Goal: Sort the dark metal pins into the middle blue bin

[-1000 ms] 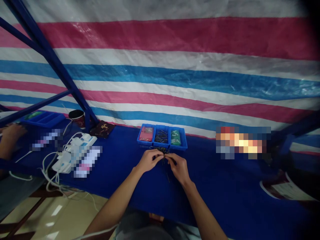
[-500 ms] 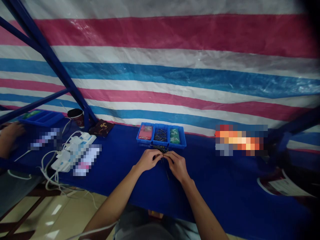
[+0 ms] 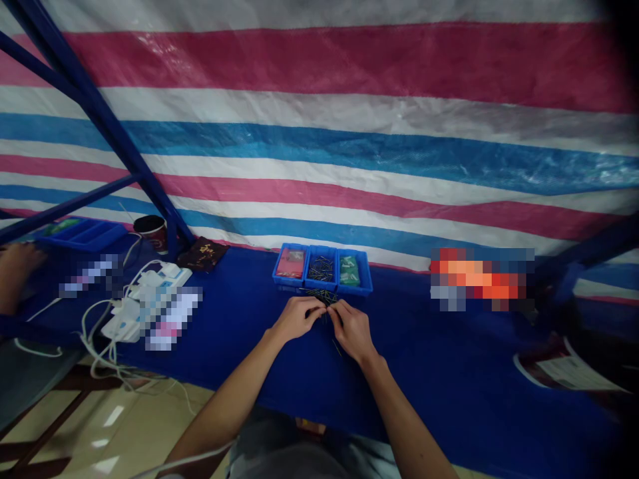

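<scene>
My left hand [image 3: 298, 320] and my right hand [image 3: 354, 329] meet at the fingertips over the blue table [image 3: 294, 372]. Thumb and fingers are pinched on both hands, and whatever lies between them is too small to make out. Just beyond the fingertips is a loose pile of thin dark screw-like pieces [image 3: 320, 293]. One more thin piece [image 3: 337, 348] lies by my right wrist. Behind the pile stands a blue tray [image 3: 370, 280] with three compartments: pink-red packets [image 3: 289, 265] at left, dark screw-like pieces [image 3: 321, 267] in the middle, green packets [image 3: 349, 270] at right.
To the left are a white power strip [image 3: 122, 320] with cables, a brown packet [image 3: 202, 255] and a cup [image 3: 152, 234]. Another person's hand [image 3: 20, 263] is at far left near a second blue tray [image 3: 100, 236]. A dark red container [image 3: 559, 366] stands at right.
My right hand's fingers have shifted slightly and curl in more beside the left fingertips. My left hand stays almost where it was.
</scene>
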`<state>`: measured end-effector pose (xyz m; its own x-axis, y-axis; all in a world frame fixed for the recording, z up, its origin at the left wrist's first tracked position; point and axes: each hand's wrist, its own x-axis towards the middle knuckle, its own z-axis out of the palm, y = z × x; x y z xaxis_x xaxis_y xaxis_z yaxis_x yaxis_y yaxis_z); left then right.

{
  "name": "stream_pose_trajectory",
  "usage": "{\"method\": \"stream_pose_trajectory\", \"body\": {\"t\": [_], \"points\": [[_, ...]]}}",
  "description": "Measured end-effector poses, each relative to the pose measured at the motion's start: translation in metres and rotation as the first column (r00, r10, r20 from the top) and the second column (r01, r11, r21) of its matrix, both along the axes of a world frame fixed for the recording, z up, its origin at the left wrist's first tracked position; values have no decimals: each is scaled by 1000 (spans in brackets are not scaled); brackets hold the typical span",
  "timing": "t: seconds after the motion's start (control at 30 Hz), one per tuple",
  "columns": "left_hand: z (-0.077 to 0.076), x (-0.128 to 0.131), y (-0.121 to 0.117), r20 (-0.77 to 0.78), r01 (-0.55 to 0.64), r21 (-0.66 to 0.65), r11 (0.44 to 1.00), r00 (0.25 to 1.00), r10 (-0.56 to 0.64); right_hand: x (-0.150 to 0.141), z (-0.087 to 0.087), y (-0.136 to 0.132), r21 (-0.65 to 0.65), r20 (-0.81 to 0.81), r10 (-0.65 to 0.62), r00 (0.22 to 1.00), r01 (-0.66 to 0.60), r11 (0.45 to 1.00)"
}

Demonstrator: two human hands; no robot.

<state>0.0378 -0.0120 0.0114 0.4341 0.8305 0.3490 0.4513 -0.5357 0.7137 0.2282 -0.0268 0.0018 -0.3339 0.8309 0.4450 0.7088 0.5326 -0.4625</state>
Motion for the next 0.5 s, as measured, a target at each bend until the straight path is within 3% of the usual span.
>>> {"method": "stream_pose_trajectory", "body": {"t": [0.27, 0.5], "points": [[-1, 0, -1, 13, 14, 18, 1000, 1000, -14, -2, -6, 3, 60, 49, -69, 996, 66, 996], [-1, -2, 2, 24, -29, 3, 1000, 999, 28, 5, -1, 2, -30, -219, 29, 975, -36, 999]]}}
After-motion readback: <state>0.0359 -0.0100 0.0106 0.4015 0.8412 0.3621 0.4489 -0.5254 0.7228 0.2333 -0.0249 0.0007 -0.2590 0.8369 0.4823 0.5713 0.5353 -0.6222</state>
